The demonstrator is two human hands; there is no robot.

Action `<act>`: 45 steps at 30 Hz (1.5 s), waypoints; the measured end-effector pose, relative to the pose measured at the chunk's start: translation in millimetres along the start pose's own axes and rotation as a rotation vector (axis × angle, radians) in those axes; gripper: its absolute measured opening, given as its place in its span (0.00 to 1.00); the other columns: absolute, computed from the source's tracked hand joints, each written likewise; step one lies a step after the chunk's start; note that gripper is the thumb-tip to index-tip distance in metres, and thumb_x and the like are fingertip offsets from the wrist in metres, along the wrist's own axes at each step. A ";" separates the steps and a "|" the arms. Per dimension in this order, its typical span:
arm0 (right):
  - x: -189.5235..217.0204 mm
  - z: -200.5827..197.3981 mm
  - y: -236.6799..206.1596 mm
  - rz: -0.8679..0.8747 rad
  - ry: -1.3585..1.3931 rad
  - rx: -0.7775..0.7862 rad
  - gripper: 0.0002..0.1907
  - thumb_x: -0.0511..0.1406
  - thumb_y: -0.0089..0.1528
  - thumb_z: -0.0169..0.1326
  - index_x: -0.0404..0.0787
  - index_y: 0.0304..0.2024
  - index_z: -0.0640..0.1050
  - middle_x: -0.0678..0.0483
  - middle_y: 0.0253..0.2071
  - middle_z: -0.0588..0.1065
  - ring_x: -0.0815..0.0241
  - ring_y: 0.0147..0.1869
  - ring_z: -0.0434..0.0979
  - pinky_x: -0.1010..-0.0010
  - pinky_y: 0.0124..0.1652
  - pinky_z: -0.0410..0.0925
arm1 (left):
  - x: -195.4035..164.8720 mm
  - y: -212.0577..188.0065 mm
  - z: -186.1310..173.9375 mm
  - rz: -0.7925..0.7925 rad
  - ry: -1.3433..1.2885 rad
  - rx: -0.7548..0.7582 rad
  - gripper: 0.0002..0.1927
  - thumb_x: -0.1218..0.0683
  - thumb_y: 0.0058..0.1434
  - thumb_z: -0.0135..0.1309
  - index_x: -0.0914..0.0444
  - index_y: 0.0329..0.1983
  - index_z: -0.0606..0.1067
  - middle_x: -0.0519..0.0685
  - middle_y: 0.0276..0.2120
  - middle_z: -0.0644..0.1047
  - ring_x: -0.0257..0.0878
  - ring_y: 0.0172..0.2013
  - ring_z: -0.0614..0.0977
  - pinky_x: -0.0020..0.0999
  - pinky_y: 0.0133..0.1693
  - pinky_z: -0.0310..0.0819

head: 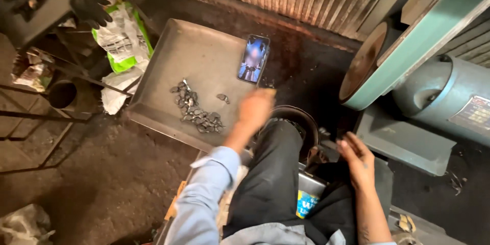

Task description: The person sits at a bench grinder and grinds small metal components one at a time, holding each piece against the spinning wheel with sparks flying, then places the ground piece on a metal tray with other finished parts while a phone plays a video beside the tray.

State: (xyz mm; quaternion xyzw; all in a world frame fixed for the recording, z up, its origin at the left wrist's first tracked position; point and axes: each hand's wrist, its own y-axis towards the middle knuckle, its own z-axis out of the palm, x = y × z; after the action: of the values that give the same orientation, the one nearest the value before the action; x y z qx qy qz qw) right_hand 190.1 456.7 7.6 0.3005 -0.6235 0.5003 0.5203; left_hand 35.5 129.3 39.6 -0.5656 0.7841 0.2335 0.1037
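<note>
Left hand blurred at the near right corner of the metal tray, grip unclear, cannot tell if it holds anything. Pile of small dark metal pieces lies on the tray just left of that hand, one stray piece between them. Phone (screen lit) sits at the tray's far right edge. Right hand well right of the tray, near the belt grinder, fingers loosely spread, holding nothing visible

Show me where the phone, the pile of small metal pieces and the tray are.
phone (253, 58): head view, middle of its lit screen.
metal pieces (198, 112): head view, centre of the pile.
tray (196, 53): head view, bare part of its floor.
</note>
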 end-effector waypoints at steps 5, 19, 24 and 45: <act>-6.1 26.1 -26.3 -0.016 -0.205 0.297 0.29 0.36 0.62 0.61 0.33 0.64 0.73 0.45 0.53 0.81 0.60 0.55 0.80 0.72 0.54 0.71 | 113.3 -27.1 -32.8 -0.087 0.428 0.095 0.12 0.60 0.55 0.49 0.60 0.42 0.76 0.53 0.47 0.78 0.52 0.51 0.78 0.49 0.50 0.72; 8.5 46.4 -49.0 -0.200 0.061 0.108 0.24 0.31 0.65 0.56 0.34 0.65 0.73 0.51 0.53 0.79 0.65 0.53 0.79 0.75 0.54 0.70 | -87.0 -56.0 49.0 -0.159 -1.192 0.464 0.18 0.56 0.70 0.52 0.64 0.61 0.76 0.48 0.45 0.81 0.35 0.41 0.82 0.30 0.37 0.80; -4.5 7.0 -41.7 -0.172 0.120 -0.053 0.16 0.31 0.69 0.56 0.31 0.58 0.79 0.50 0.44 0.80 0.65 0.44 0.78 0.76 0.46 0.70 | -149.4 -72.2 86.0 -0.376 -1.458 0.577 0.20 0.55 0.69 0.56 0.69 0.61 0.74 0.52 0.41 0.80 0.33 0.34 0.81 0.29 0.30 0.76; 11.8 -0.8 52.2 -0.152 0.313 -0.153 0.26 0.28 0.65 0.57 0.26 0.66 0.69 0.49 0.49 0.79 0.65 0.47 0.79 0.77 0.47 0.72 | -163.9 5.9 154.0 -0.378 -1.527 0.506 0.15 0.55 0.70 0.56 0.71 0.53 0.79 0.50 0.37 0.82 0.33 0.32 0.82 0.26 0.33 0.77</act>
State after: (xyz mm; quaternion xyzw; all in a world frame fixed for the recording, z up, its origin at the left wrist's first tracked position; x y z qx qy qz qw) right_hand 140.4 475.9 2.5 0.2248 -0.5466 0.4512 0.6687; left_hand 69.9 342.7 -22.8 -0.3331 0.4184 0.3486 0.7698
